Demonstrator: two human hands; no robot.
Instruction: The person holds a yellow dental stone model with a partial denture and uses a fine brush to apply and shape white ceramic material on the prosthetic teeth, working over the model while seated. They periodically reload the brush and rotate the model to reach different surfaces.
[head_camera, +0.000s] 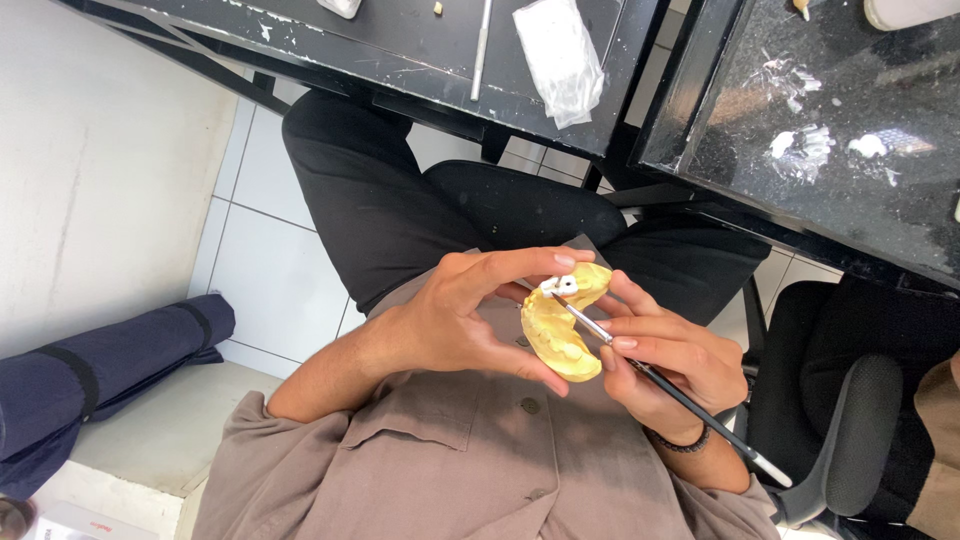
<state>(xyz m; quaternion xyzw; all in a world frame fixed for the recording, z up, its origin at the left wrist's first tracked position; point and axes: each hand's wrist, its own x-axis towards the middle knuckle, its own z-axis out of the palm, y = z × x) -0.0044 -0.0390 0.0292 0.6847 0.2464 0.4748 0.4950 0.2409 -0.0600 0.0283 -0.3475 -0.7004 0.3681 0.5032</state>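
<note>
Your left hand (450, 325) clamps its grip on the yellow dental cast (560, 325), thumb under, fingertip on top, holding it over your lap so the small white crown (560, 285) faces you. Your right hand (670, 365) pinches a thin black-handled brush (680, 395) like a pen, tip at the crown, probably touching, though it's hard to tell. Beyond your knees, a smeared black tabletop (400, 45) carries a clear plastic bag (560, 55) and a metal tool (482, 50); white tiled floor (270, 270), rolled dark mat (100, 365) left.
</note>
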